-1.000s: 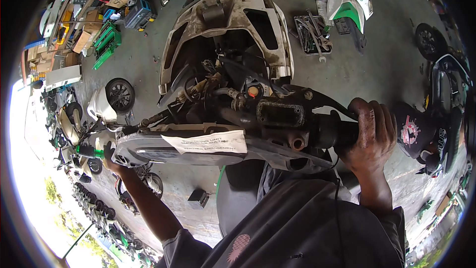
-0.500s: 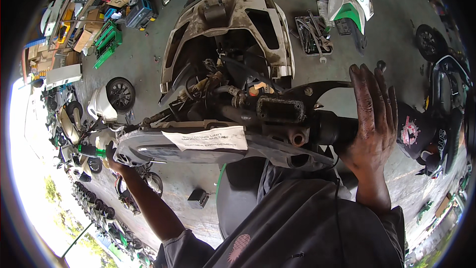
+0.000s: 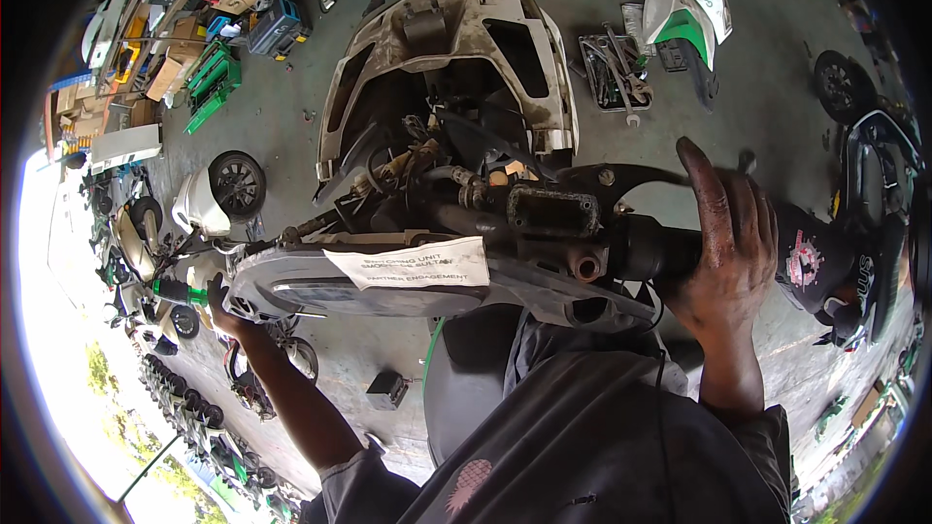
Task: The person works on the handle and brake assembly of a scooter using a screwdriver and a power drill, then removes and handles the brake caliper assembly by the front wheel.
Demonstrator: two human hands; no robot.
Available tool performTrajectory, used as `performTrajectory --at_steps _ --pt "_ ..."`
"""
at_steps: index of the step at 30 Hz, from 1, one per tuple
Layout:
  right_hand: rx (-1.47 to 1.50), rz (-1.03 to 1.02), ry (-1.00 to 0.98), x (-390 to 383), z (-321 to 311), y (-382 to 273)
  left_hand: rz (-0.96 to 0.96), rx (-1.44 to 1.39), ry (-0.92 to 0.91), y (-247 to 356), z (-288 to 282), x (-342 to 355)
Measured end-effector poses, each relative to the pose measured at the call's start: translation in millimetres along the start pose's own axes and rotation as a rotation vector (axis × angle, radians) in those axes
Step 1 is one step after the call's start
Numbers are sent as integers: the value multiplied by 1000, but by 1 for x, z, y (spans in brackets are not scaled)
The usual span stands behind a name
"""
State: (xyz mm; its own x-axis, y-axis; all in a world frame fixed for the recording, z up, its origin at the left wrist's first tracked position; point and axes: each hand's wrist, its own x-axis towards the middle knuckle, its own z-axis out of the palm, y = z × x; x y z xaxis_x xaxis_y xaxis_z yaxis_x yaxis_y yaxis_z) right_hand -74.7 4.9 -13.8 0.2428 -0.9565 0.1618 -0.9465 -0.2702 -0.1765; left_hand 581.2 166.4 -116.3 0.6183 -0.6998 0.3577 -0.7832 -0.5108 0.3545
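Note:
A scooter's handlebar crosses in front of me, with a grey cover [image 3: 388, 286] and a taped paper label [image 3: 413, 262] on it. My left hand [image 3: 223, 312] is closed at the inner end of the left handlebar grip [image 3: 175, 292], black with green ends; its fingers are mostly hidden. On the black right grip [image 3: 660, 247] rests my right hand [image 3: 726, 257]. Its index finger points up past the curved lever [image 3: 631, 178], while the other fingers curl over. An open rectangular fluid reservoir [image 3: 553, 212] sits inboard of that lever.
Ahead stands the dirty white front panel [image 3: 442, 34], with wiring exposed behind it. A tray of wrenches [image 3: 612, 73] and a white-green fairing [image 3: 684, 15] lie on the floor ahead right. A wheel [image 3: 238, 184] is at left. A person's dark sleeve [image 3: 811, 262] shows at right.
My right hand's fingers, straight and together before, have curled down over the grip and lever, leaving the index finger raised. My left hand has stayed in place.

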Motion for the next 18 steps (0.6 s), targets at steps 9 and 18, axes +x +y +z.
performTrajectory --at_steps 9,18 --pt "2 -121 212 7 7 3 -166 -226 11 1 7 -1" --pt "-46 -156 260 11 9 -1 12 -134 -4 -11 17 3"
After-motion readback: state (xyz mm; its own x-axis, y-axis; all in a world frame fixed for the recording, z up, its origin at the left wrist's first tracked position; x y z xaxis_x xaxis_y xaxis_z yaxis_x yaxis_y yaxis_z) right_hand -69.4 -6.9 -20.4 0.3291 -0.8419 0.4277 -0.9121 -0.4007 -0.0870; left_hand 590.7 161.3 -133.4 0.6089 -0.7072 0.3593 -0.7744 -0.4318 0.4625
